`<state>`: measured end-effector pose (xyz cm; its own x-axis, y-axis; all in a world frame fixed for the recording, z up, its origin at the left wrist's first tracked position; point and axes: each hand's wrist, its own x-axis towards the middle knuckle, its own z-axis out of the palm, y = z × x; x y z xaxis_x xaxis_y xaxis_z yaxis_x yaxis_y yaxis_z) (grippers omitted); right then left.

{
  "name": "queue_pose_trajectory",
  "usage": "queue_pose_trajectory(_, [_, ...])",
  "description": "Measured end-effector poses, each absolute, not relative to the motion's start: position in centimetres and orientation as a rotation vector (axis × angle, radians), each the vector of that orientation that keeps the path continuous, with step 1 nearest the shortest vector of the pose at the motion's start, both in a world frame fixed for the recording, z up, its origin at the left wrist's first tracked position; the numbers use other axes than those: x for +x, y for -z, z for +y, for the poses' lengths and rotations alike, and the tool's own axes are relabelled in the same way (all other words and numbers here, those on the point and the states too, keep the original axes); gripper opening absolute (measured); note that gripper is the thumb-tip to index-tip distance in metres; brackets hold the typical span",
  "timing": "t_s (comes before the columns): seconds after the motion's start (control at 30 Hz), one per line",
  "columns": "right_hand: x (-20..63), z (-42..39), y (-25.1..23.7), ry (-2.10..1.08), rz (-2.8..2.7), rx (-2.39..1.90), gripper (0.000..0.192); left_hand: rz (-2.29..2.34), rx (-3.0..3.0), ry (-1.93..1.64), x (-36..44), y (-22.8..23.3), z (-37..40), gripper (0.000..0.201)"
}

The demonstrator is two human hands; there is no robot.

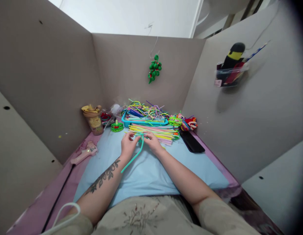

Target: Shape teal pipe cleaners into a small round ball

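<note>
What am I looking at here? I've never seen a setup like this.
There is no machine here, just a person working barehanded. The single picture comes from a camera worn on their head, facing forward and down. The left hand and right hand together hold a bent turquoise pipe cleaner. A light-blue sheet covers much of the pink tabletop. Beyond the hands lie more pipe cleaners, some in a blue tray. A pink glue gun lies to the left; a patterned cup stands behind it.

Soft light, blackened upper right edge.
</note>
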<state>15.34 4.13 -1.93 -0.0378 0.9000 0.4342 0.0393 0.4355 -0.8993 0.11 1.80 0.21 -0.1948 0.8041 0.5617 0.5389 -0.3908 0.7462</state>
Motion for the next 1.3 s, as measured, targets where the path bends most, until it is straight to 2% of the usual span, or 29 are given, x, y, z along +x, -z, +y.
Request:
queue_pose_trajectory(0.1, [15.3, 4.0, 1.8, -0.854, -1.467, -0.903, 0.019, 1.556, 1.744, -1.662, 0.1, 0.0, 2.0, 0.039])
queue_pose_trajectory(0.37, [15.6, 3.7, 1.6, -0.802, -1.552, -0.944, 0.016, 1.394, 1.853, -1.544, -0.2, 0.0, 2.3, 0.033])
queue_pose_trajectory(0.53, [15.7, 3.7, 1.5, -0.65, -1.642, -0.936, 0.009, 1.311, 1.883, -1.481, -0.4, 0.3, 2.7, 0.034])
queue_pose_trajectory(1.1, [15.7, 3.5, 1.1, -0.621, -1.656, -0.988, 0.014, 1.049, 1.699, -1.393, 0.1, 0.4, 3.1, 0.03])
queue_pose_trajectory(1.23, [15.7, 3.7, 1.3, -0.636, -1.564, -1.006, 0.014, 1.312, 1.766, -1.55, -0.1, 0.6, 3.2, 0.04])
queue_pose_trajectory(1.3, [15.8, 3.8, 1.2, -0.648, -1.51, -1.014, 0.014, 1.455, 1.749, -1.582, -0.2, 0.6, 3.2, 0.038])
